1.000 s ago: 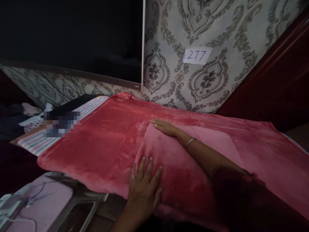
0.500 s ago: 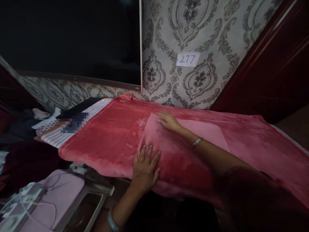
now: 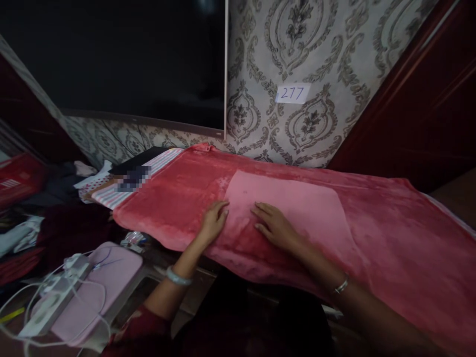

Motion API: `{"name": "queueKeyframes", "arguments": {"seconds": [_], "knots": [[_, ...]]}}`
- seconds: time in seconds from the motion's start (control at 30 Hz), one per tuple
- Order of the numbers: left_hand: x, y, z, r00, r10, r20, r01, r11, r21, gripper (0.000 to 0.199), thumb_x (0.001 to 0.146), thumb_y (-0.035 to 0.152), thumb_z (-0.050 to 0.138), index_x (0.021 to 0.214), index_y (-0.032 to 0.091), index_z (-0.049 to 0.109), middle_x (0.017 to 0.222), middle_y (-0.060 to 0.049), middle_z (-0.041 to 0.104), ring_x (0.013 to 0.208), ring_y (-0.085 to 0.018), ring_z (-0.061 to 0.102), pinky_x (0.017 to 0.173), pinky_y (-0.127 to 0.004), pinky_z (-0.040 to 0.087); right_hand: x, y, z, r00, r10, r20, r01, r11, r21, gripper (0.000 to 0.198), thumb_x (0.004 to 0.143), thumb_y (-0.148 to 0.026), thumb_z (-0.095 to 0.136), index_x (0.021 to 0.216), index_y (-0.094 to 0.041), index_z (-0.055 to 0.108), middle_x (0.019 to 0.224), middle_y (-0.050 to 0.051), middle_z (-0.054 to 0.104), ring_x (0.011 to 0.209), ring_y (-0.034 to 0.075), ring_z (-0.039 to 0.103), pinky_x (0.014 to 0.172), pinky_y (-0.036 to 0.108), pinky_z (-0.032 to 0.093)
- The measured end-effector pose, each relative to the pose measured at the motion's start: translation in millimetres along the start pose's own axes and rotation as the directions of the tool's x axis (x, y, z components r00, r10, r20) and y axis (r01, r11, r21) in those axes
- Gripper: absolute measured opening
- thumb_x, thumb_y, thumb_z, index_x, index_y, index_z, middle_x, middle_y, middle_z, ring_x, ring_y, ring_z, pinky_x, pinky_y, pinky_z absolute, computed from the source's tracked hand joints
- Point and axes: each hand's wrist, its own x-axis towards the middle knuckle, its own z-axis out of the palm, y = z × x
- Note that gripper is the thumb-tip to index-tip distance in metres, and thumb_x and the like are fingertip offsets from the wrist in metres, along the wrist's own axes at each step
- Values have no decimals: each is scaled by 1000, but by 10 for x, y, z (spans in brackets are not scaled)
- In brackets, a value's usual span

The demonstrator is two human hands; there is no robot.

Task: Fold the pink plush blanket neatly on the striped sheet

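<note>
A red plush blanket (image 3: 171, 188) is spread over a long surface below the wall. On it lies a smooth, lighter pink patch (image 3: 297, 198) with straight edges; whether this is a separate cloth or part of the blanket I cannot tell. My left hand (image 3: 212, 223) is at the patch's left edge, fingers curved and thumb apart, holding nothing visible. To its right, my right hand (image 3: 275, 225) rests low over the patch with its fingers loosely extended and parted. Both wrists wear bracelets.
A large dark screen (image 3: 141, 59) hangs on the patterned wall, beside a paper marked 277 (image 3: 292, 92). At the lower left, a power strip (image 3: 55, 295) with white cables lies on a pink stool (image 3: 122, 267). Striped fabric (image 3: 163, 159) shows beyond the blanket's left end.
My right hand has drawn back from the patch's far left corner toward me. My left hand has shifted forward slightly, its fingers less spread. The view has turned a little left.
</note>
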Motion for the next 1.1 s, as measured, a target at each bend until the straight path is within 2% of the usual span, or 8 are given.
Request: {"name": "queueKeyframes", "arguments": {"seconds": [0.1, 0.17, 0.23, 0.37, 0.47, 0.7, 0.93, 1.1], "knots": [[57, -88, 39, 997, -74, -1, 73, 990, -121, 27, 90, 18, 53, 112, 18, 68, 115, -7, 72, 105, -20, 67, 95, -38, 54, -33, -58, 53, 999, 27, -22, -27, 1000, -13, 50, 99, -39, 47, 143, -18, 57, 149, 16, 52, 138, 32, 47, 117, 58, 35], [96, -52, 28, 996, -72, -57, 67, 994, -92, 25, 87, 15, 55, 109, 18, 68, 112, -8, 71, 103, -20, 66, 93, -38, 54, -28, -117, 62, 998, 32, -45, -33, 999, -15, 49, 99, -38, 48, 144, -20, 56, 149, 15, 52, 139, 32, 46, 118, 57, 33], [176, 27, 6, 995, -12, -96, 10, 1000, -24, 25, 86, 13, 57, 107, 18, 69, 109, -8, 70, 104, -22, 63, 94, -38, 53, -13, -209, 66, 999, 21, -46, -22, 1000, -6, 50, 99, -38, 48, 145, -19, 55, 150, 15, 51, 141, 31, 44, 120, 55, 32], [423, 121, 39, 988, 150, 37, -151, 988, 42, 27, 85, 7, 56, 107, 16, 68, 105, -8, 66, 100, -21, 62, 94, -36, 51, 2, -422, 108, 1000, 16, -11, -16, 1000, 3, 49, 100, -37, 48, 145, -18, 55, 153, 14, 48, 143, 29, 41, 121, 51, 30], [565, 57, 108, 979, 164, 119, -171, 984, 55, 25, 84, 4, 54, 103, 14, 67, 104, -9, 62, 96, -20, 61, 90, -34, 52, -19, -507, 155, 999, 42, -9, -42, 999, -18, 48, 101, -35, 48, 145, -19, 56, 154, 12, 47, 144, 28, 40, 122, 51, 28], [676, -118, 58, 941, 278, 193, -288, 957, 25, 25, 80, 2, 58, 98, 16, 66, 101, -7, 61, 95, -20, 60, 88, -34, 51, -71, -547, 169, 998, 49, -44, -51, 998, -47, 46, 100, -27, 49, 145, -19, 55, 154, 10, 47, 145, 26, 39, 122, 49, 27], [732, -137, 12, 890, 387, 240, -396, 918, -13, 16, 85, 5, 56, 87, 18, 65, 96, -6, 61, 89, -17, 60, 84, -29, 49, -71, -564, 171, 997, 58, -48, -61, 997, -52, 46, 100, -27, 48, 145, -20, 55, 154, 10, 47, 145, 26, 39, 122, 50, 27], [743, -126, -7, 908, 371, 195, -362, 929, -79, 15, 86, 6, 54, 81, 18, 63, 86, -4, 62, 84, -16, 60, 82, -29, 48, -71, -553, 174, 997, 54, -47, -56, 997, -50, 46, 100, -27, 48, 145, -20, 56, 154, 10, 48, 144, 25, 39, 122, 49, 27]]}}
